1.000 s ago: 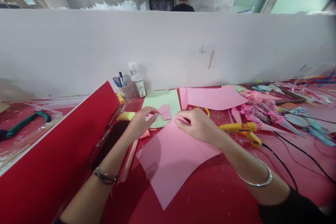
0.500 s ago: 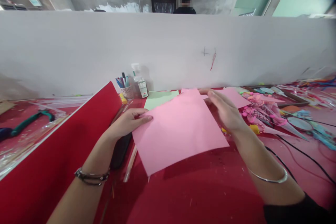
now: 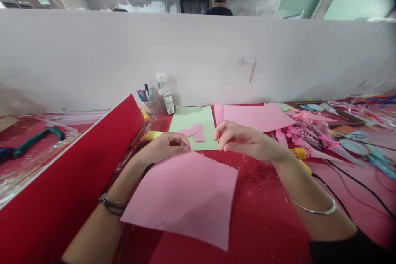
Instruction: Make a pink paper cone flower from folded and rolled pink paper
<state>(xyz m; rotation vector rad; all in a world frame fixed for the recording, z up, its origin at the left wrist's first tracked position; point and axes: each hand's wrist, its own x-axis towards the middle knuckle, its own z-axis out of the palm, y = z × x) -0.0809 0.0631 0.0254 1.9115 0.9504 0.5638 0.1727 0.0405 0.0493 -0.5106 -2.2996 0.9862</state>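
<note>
My left hand (image 3: 168,144) is closed in a pinch on the top corner of a pink paper sheet (image 3: 185,198). The sheet slants down towards me over the red table, its lower corners spread wide. To the right, my right hand (image 3: 247,140) is held in the air with its fingers loosely bent and apart, off the sheet, with nothing visible in it. Beyond both hands a pale green sheet (image 3: 182,117) lies flat, bearing small pink paper pieces (image 3: 199,133). Another pink sheet (image 3: 256,117) rests behind my right hand.
A red board (image 3: 93,161) stands on edge at left, with green-handled pliers (image 3: 37,142) beyond it. A pen cup (image 3: 151,107) and a bottle (image 3: 167,101) stand by the white partition (image 3: 123,57). Pink wrapped crafts (image 3: 305,128) and black cables (image 3: 355,185) lie at right.
The pink sheet has swung down and towards me, uncovering the green sheet and small pieces. My right hand has moved left, away from the sheet; my left hand still pinches it.
</note>
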